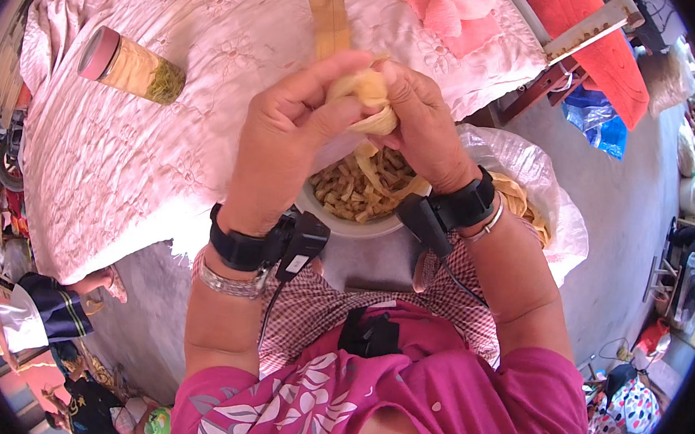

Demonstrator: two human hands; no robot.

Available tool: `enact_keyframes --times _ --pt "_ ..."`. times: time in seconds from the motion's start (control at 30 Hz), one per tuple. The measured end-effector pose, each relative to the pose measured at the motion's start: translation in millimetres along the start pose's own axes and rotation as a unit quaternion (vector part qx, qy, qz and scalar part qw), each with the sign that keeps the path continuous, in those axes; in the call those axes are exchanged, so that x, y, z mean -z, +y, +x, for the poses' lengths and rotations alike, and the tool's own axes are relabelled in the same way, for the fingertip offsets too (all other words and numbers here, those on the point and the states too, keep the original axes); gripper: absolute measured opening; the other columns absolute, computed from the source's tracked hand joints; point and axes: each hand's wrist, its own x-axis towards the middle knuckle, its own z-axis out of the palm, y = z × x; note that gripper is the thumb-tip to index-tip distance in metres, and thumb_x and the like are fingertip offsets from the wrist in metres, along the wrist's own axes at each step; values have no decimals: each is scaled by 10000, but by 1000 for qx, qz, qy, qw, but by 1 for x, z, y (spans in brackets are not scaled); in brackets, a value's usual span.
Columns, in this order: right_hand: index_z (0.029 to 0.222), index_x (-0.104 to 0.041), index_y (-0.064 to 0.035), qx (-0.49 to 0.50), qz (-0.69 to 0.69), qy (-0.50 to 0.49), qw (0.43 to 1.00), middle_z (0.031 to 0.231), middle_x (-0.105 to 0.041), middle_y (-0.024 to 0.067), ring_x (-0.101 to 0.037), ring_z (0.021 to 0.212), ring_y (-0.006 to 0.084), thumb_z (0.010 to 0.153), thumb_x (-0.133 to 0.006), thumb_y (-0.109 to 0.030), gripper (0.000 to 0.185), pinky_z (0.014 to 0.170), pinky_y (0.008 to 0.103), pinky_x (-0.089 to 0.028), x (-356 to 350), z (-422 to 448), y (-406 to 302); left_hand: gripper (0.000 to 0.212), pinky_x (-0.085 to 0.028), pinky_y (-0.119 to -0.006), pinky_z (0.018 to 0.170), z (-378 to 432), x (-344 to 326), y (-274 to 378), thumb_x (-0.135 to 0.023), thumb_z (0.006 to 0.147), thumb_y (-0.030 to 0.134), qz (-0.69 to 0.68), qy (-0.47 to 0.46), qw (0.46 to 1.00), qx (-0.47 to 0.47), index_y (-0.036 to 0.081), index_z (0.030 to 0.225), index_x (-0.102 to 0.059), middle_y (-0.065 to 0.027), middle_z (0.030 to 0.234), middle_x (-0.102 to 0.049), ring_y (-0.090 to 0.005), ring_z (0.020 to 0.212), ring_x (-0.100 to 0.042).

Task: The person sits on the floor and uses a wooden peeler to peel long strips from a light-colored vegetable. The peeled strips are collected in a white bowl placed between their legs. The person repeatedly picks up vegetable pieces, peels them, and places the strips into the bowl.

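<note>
Between both hands is a pale yellow folded strip [373, 104], bent into a rounded bundle. My left hand [306, 126] grips its left side with thumb and fingers. On the other side, my right hand [427, 125] pinches it. A loose yellow strip hangs down from the bundle over a white bowl [346, 228], which holds many short brown-yellow pieces [356, 187]. Beyond the hands, a flat tan strip [330, 20] lies on the pink tablecloth [210, 81]. More yellow strips [513, 197] are in a clear plastic bag [560, 229] right of the bowl.
A lidded jar [131, 65] with green leaves in liquid lies on its side on the cloth at left. A pink towel [456, 3] and a rusty-edged metal frame [593, 28] are at upper right. People [22, 319] are at lower left.
</note>
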Motion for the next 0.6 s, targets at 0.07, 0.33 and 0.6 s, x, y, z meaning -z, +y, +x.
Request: enact_keyframes --times 0.07,0.33,0.6 --pt "992 -623 -30 5 4 27 1000 742 -559 -30 -451 562 33 1035 -444 -397 410 480 184 -351 -5 -1 -2 442 -512 -280 839 0 -6 -7 -654 918 138 186 9 980 -74 26 1331 -545 -86 1105 -610 -155 930 -631" --pt "1005 -598 7 62 -135 90 985 778 -597 18 -533 641 111 1026 -444 -430 464 572 253 -450 -11 1 9 394 -484 -261 867 6 -11 -24 -571 996 254 253 69 963 -55 4 1301 -567 -57 1087 -619 -148 962 -602" --pt "967 -591 16 125 -213 167 955 798 -633 103 -566 703 165 1016 -415 -501 548 666 296 -473 -2 -1 4 474 -569 -323 739 3 -18 -13 -423 1038 389 -128 2 985 113 -14 1226 -588 -105 1055 -643 -181 796 -638"
